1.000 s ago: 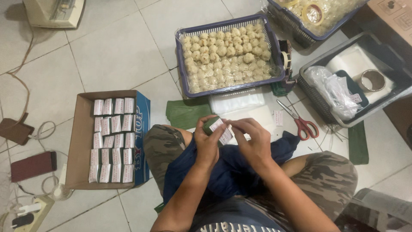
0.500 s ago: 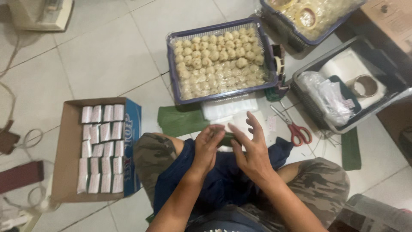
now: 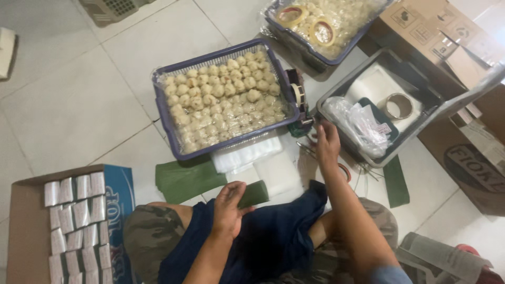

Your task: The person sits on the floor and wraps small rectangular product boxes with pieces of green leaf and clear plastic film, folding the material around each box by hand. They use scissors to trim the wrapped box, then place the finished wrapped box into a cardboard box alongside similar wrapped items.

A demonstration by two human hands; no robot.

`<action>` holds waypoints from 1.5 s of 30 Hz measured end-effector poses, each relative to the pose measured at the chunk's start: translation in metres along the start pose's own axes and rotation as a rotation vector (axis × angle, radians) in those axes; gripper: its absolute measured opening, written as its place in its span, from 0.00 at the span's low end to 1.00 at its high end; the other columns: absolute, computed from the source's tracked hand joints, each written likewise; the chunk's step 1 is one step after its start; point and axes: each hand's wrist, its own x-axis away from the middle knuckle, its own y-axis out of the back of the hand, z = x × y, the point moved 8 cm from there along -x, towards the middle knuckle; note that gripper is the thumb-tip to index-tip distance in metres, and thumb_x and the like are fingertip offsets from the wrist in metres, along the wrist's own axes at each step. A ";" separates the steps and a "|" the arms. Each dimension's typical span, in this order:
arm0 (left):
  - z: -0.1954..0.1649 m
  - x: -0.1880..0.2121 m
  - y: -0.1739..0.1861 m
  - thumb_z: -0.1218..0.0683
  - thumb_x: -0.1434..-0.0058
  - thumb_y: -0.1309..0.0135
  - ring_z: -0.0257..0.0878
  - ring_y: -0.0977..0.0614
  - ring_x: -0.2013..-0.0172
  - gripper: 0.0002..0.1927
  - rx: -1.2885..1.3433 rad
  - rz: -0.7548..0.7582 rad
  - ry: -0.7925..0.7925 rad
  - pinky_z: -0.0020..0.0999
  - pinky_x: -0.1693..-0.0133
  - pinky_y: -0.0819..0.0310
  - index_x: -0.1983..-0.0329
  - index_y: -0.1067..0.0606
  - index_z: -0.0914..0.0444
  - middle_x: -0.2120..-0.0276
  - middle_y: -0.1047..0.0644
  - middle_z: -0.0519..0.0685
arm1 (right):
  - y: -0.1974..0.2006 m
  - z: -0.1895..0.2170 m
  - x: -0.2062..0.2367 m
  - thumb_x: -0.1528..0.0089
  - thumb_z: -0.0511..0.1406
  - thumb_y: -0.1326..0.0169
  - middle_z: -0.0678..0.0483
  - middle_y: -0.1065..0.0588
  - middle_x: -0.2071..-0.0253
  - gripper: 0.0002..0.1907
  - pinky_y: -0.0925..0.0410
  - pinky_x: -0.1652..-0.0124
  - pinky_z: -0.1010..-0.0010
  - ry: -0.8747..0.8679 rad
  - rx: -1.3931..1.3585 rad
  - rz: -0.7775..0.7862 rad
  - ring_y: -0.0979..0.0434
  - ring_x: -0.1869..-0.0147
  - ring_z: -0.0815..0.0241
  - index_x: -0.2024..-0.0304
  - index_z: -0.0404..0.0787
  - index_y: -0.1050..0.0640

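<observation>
A small green leaf-wrapped parcel is held in the curled fingers of the left hand, above the lap. The right hand is stretched, fingers loosely spread and holding nothing, towards the tape dispenser beside the purple tray of pale dough balls on the floor.

An open brown cardboard box with a blue printed flap sits at lower left on the tiled floor, packed with rows of small white wrapped packets. At upper right stands a closed brown carton bearing dark handling symbols. Below it, another brown box shows a dark oval logo. A clear plastic bag with a small label lies in the grey tray.
</observation>
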 end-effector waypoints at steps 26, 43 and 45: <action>-0.065 0.043 -0.063 0.63 0.39 0.39 0.37 0.19 0.56 0.09 0.025 0.254 -0.396 0.38 0.59 0.16 0.55 0.21 0.63 0.55 0.22 0.48 | -0.001 -0.027 -0.015 0.37 0.35 0.38 0.44 0.20 0.63 0.09 0.29 0.57 0.65 0.213 0.692 -0.069 0.19 0.59 0.53 0.61 0.34 0.18; -0.118 0.146 -0.089 0.68 0.42 0.37 0.41 0.17 0.46 0.10 -0.671 0.226 -1.145 0.30 0.54 0.15 0.59 0.21 0.64 0.49 0.22 0.52 | -0.067 0.182 0.215 0.46 0.26 0.36 0.51 0.21 0.71 0.19 0.28 0.62 0.73 -0.125 -0.178 0.464 0.20 0.65 0.62 0.52 0.36 0.23; -0.116 0.142 -0.080 0.67 0.42 0.37 0.40 0.16 0.50 0.10 -0.600 0.222 -1.004 0.28 0.57 0.14 0.60 0.20 0.64 0.50 0.22 0.51 | -0.069 0.194 0.223 0.46 0.28 0.34 0.52 0.22 0.72 0.20 0.29 0.62 0.73 0.037 0.038 0.419 0.21 0.66 0.63 0.52 0.37 0.25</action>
